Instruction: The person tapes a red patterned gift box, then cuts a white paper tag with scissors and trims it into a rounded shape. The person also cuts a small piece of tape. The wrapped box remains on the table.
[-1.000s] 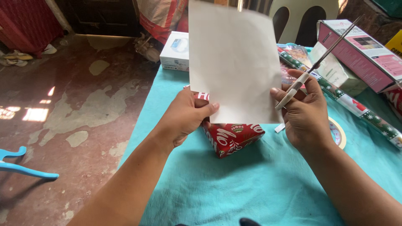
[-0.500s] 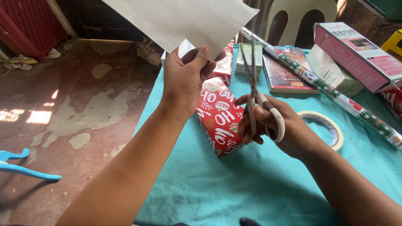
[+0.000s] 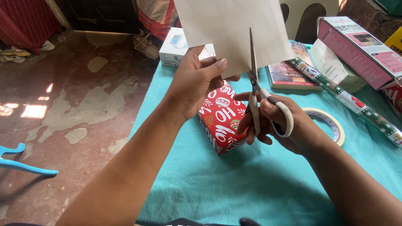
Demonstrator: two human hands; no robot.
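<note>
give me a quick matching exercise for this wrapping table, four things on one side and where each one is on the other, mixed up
Things:
1. scissors
2. sheet of paper
3. wrapped red box
4. tape roll

Places:
a. lying flat on the teal cloth, right of the hands
b. in the right hand
c. on the cloth below both hands
d. held up by the left hand

Pairs: 1-b, 2-d, 3-c, 4-a
</note>
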